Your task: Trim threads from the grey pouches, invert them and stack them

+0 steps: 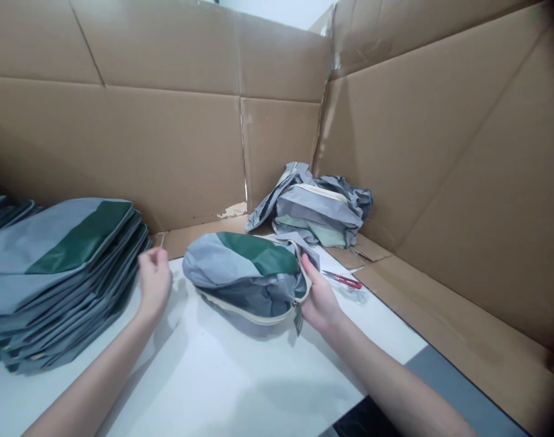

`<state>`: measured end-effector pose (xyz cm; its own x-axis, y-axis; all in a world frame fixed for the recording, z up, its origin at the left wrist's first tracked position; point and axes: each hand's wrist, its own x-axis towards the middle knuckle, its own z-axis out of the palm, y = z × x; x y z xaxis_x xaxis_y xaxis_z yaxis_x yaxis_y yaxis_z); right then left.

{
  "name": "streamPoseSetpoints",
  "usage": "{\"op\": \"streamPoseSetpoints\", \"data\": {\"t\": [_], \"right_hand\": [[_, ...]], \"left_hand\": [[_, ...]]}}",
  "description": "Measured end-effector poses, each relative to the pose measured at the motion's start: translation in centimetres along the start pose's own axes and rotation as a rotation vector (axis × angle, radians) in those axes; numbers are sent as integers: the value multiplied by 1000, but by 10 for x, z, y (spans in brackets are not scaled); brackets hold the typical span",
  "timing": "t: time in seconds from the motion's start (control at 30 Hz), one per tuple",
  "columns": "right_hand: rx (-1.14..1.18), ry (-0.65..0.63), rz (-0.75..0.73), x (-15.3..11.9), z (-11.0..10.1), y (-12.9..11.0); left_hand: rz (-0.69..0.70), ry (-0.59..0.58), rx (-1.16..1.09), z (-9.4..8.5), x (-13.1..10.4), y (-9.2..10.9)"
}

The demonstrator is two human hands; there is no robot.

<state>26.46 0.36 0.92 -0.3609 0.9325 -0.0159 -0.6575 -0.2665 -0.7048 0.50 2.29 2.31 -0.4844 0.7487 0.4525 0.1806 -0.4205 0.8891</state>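
Observation:
A grey zippered pouch (231, 258) with a dark green band lies on the white table, its pale zipper undone and its grey inside showing. My right hand (321, 297) grips the pouch's right end, thumb on the upper edge, next to the hanging zipper pull (297, 318). To the left of the pouch and apart from it, my left hand (155, 276) is raised with its fingers curled together. Whether anything small sits between those fingers cannot be made out. It is close to a tall stack of flat grey and green pouches (76, 243).
In the back corner sits a heap of crumpled grey pouches (313, 209). Red-handled thread snips (345, 279) rest right of my right hand, near a bit of clear plastic or thread. Tall cardboard walls (167, 145) enclose the white table (204, 376) at the back and right.

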Motion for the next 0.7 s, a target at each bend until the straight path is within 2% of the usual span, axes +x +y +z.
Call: {"op": "streamPoseSetpoints", "data": {"t": [0.03,0.07,0.17,0.2,0.23,0.3,0.37,0.43,0.5,0.6,0.7], "right_hand": [[13,2,-2,1,-2,-1],[13,-22,-14,2,-2,-1],[-64,-195,-111,-4,8,1],[-103,-250,-150,-7,13,2],[-138,-288,-179,-10,17,3],[-175,-321,-172,-16,23,5],[-170,-332,-86,-21,23,9],[-156,-321,0,-23,19,13],[-163,-288,52,-24,14,16],[-236,-277,92,-24,11,12],[-433,-435,27,-23,12,-4]], "left_hand": [[122,19,54,-2,-4,12],[217,-33,109,-2,-10,23],[456,-395,286,9,-36,42],[744,-497,466,15,-43,44],[1018,-483,601,20,-47,43],[1456,-418,768,27,-48,42],[1671,-400,763,29,-41,45],[1738,-466,706,26,-32,52],[1737,-532,678,23,-26,61],[1713,-564,685,19,-19,70],[1624,-495,658,17,-14,69]]}}
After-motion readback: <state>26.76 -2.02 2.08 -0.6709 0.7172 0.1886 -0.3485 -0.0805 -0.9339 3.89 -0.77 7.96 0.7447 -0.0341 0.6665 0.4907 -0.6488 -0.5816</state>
